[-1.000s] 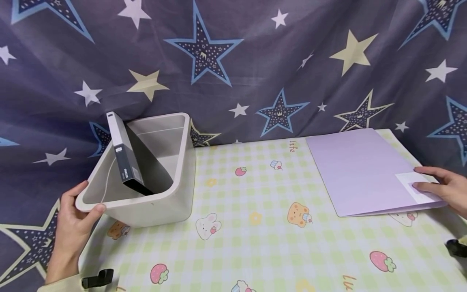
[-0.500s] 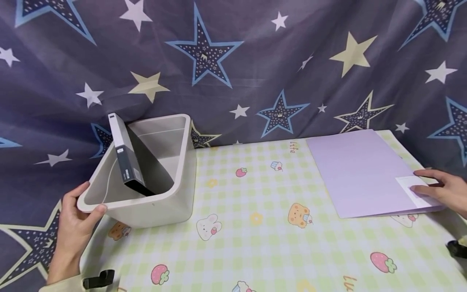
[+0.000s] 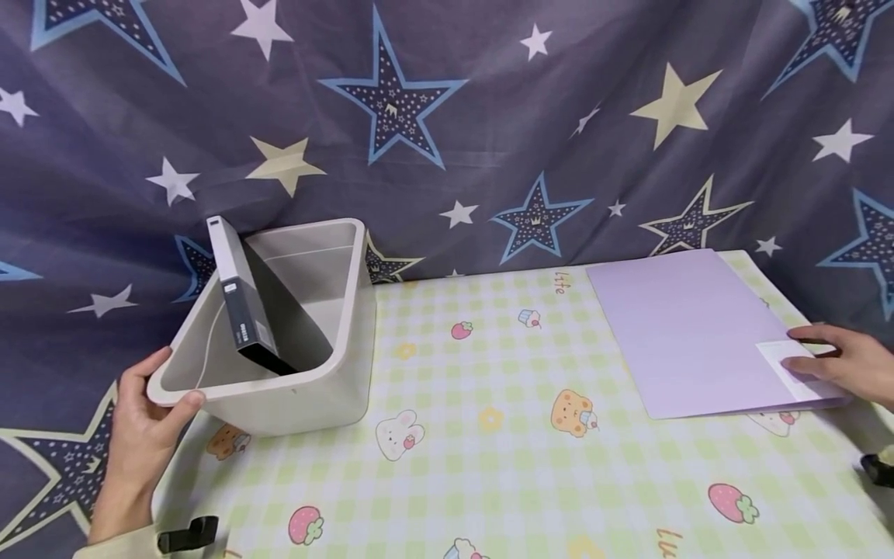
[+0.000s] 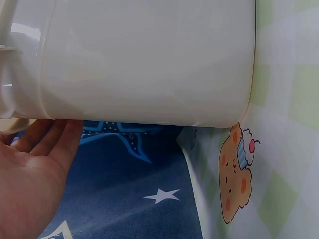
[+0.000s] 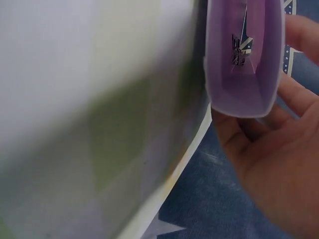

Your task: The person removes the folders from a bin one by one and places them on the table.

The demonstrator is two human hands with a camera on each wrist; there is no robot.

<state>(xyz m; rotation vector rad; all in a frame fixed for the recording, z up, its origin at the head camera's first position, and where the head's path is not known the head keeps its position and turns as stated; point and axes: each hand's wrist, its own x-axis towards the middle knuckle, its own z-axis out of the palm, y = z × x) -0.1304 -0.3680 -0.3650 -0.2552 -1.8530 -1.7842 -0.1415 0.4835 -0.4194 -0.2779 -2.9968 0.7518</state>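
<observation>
At the left stands a light grey plastic bin (image 3: 349, 365), open at the top. My left hand (image 3: 143, 435) holds its near left corner, thumb on the front of the rim and fingers round the outer side. A flat dark file binder (image 3: 244, 310) with a white-and-black spine leans inside the bin, its upper end above the rim. On the right a lilac file folder (image 3: 691, 334) lies on the table. My right hand (image 3: 848, 361) grips its right edge, thumb and a finger over the white label (image 3: 782, 361). The right wrist view shows a metal clip (image 5: 239, 52) inside the folder.
A green-and-white checked cloth (image 3: 489, 481) printed with cartoon animals and strawberries covers the table. Behind it hangs a dark blue curtain (image 3: 475, 93) with stars, close to the table's back edge and the bin.
My right hand and the right end of the folder have shifted slightly to the left. The bin, the binder in it and my left hand look nearly the same.
</observation>
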